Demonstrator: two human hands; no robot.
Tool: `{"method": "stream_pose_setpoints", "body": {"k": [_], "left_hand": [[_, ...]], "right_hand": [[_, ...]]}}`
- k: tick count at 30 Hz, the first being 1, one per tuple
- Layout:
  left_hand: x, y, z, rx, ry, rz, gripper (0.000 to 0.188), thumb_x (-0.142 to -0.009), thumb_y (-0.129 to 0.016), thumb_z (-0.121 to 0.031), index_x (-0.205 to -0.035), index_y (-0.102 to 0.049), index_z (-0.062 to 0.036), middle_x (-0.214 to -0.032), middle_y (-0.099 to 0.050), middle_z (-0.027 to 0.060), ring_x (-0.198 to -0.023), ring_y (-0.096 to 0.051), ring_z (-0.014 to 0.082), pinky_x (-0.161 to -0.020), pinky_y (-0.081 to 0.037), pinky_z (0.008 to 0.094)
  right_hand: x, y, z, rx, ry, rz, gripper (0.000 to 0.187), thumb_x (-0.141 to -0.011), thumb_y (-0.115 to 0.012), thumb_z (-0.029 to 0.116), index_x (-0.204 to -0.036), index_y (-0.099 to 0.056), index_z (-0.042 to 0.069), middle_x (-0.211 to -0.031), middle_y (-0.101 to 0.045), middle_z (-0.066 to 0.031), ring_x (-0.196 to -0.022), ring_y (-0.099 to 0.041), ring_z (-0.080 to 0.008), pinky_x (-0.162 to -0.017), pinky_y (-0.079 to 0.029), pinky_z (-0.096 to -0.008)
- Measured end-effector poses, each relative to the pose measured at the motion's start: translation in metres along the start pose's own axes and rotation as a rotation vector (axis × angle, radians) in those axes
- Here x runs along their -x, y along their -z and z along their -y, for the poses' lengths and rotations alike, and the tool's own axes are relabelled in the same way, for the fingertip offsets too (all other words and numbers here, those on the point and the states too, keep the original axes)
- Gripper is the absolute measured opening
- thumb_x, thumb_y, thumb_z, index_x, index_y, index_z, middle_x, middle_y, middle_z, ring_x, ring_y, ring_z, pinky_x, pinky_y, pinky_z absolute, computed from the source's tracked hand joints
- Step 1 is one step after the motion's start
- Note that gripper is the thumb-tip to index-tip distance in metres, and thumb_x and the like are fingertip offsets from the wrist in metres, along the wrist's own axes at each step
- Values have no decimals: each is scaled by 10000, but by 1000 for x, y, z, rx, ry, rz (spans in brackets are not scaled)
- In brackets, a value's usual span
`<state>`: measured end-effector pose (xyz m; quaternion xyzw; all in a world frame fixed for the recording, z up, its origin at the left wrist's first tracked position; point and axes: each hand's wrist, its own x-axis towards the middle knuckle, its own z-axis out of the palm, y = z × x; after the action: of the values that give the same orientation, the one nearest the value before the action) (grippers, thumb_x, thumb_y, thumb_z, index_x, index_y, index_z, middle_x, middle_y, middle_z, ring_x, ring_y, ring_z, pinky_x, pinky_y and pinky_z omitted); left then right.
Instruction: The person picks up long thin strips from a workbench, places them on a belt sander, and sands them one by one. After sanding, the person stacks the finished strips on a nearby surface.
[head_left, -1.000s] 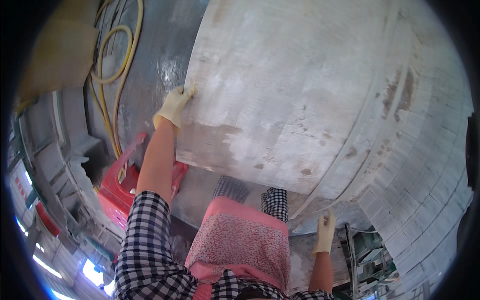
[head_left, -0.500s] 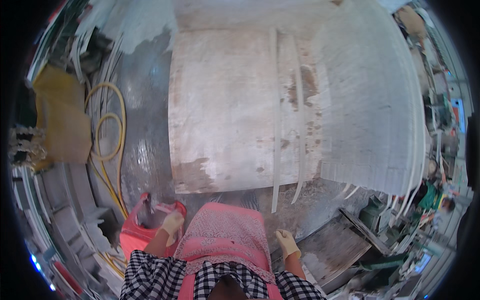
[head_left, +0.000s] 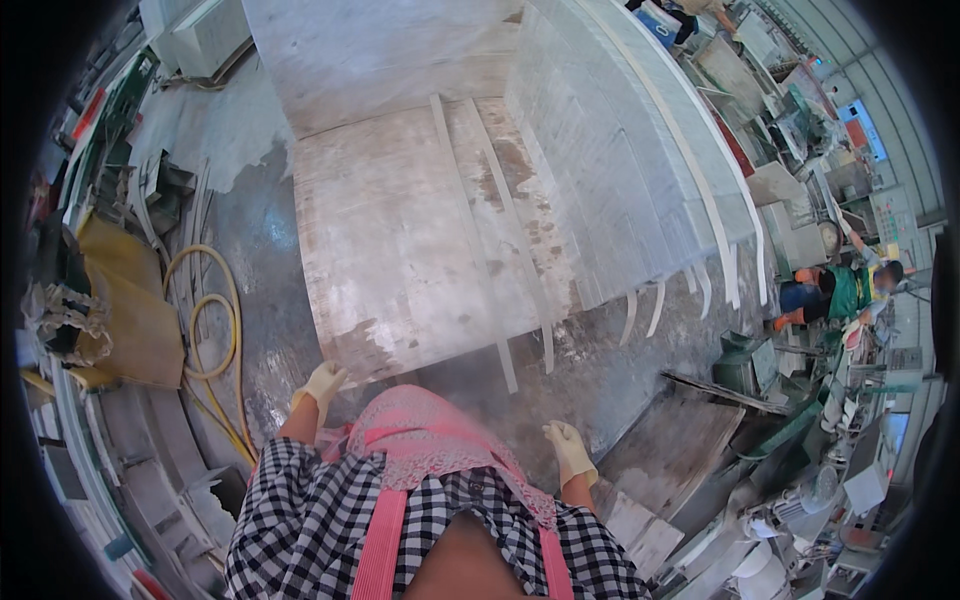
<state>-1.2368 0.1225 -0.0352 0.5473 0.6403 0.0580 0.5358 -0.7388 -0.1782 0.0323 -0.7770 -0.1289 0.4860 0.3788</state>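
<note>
My left hand (head_left: 322, 386), in a pale yellow glove, is beside the near left corner of a large worn board (head_left: 390, 240) with pale and brown patches. Its fingers look loosely bent and I make out nothing in them; whether they touch the board I cannot tell. My right hand (head_left: 571, 452), gloved alike, hangs right of my pink apron (head_left: 425, 425), fingers curled in and nothing visible in them. Two pale strips, a left strip (head_left: 472, 230) and a right strip (head_left: 512, 215), lie along the board and stick out past its near edge.
Right of the board stands a tall whitish stack of sheets (head_left: 610, 170) with strap ends hanging below. A yellow hose (head_left: 238, 330) coils on the wet floor at left. Boards (head_left: 660, 450) lie low at right. A person in green (head_left: 850, 292) is farther right.
My view has turned, so the board and stack sit farther left and slanted. My left hand has gone from the red stool to the board's corner. The stool has largely dropped from sight.
</note>
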Motion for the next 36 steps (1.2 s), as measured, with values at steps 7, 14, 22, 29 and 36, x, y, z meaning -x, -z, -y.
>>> {"method": "stream_pose_setpoints", "body": {"k": [7, 14, 22, 29, 36], "left_hand": [[14, -57, -55, -99, -168, -48, 342, -894, -640, -274, -1076, -680, 12, -911, -703, 96, -854, -640, 164, -758, -511, 320], [53, -76, -54, -7, -176, -64, 356, -864, -655, -320, -1020, -702, -3, -823, -714, 123, -752, -674, 196, -689, -518, 334], [71, -63, -19, -83, -43, -47, 339, -877, -655, -302, -1041, -688, -6, -801, -677, 54, -706, -609, 130, -638, -488, 312], [53, -58, 36, 3, 173, 174, 303, -934, -628, -246, -1105, -659, 1, -902, -653, 14, -789, -620, 106, -700, -510, 276], [84, -54, 83, 246, 528, 204, 297, -962, -645, -227, -1155, -631, -1, -1016, -632, 12, -980, -611, 104, -865, -495, 268]], "right_hand": [[57, 75, -122, -7, -57, -2, 371, -998, -581, 253, -1235, -600, -31, -1136, -703, -149, -985, -670, -218, -844, -513, -326], [64, 113, -201, 37, -200, 48, 391, -979, -537, 288, -1217, -612, -13, -1127, -717, -116, -965, -686, -222, -769, -487, -322], [23, 66, -96, 9, -131, -153, 336, -925, -586, 287, -1133, -674, 39, -1083, -688, -154, -1015, -653, -258, -891, -491, -364], [-97, -38, 13, 477, 244, -57, 465, -943, -565, 335, -1290, -609, 29, -1287, -625, -218, -1217, -575, -376, -1035, -438, -443], [-278, -175, 65, 738, 310, -82, 574, -933, -625, 271, -1473, -450, 182, -1431, -521, -174, -1262, -539, -363, -1036, -455, -463]]}}
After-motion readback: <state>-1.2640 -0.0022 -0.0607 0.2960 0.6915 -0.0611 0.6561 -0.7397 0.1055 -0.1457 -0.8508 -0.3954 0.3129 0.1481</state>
